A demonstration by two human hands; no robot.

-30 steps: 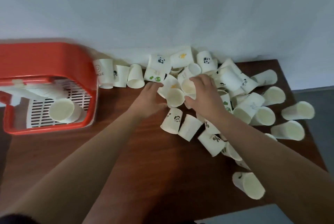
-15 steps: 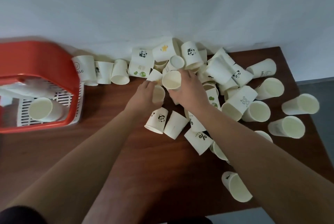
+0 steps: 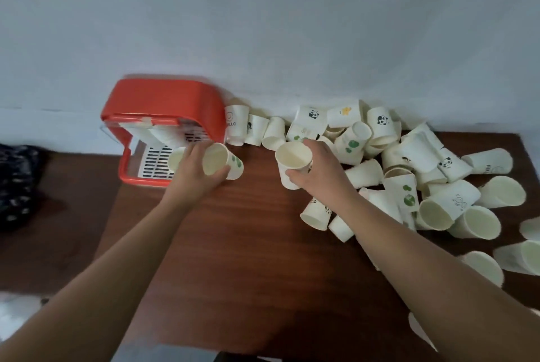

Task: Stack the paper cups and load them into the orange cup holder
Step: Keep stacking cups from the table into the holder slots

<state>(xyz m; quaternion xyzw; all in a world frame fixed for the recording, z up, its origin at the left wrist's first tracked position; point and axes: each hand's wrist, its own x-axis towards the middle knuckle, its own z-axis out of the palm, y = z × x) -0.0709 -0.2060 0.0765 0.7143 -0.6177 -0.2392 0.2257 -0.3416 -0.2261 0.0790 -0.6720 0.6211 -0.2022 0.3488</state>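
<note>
While a dark wood worktop (image 3: 248, 245) meets a pale wall (image 3: 263, 25), the left hand (image 3: 196, 177) and right hand (image 3: 318, 170) each clasp a paper cup. Loose paper cups (image 3: 409, 163) pile rightward; the orange cup holder (image 3: 163, 116) sits far left, its interior blurred.

Orange holder (image 3: 163, 104) with white slotted base (image 3: 155, 160). Cream cups (image 3: 409, 169), some plain, some printed: black-and-white pandas (image 3: 382, 120), green leaf blotches (image 3: 409, 199), a yellow figure (image 3: 346, 111), grey "HELLO" lettering (image 3: 230, 123). Green marks on left hand's cup (image 3: 222, 160). Dark red-brown wood-grain table (image 3: 248, 245). Pale grey-blue wall (image 3: 263, 25).
</note>
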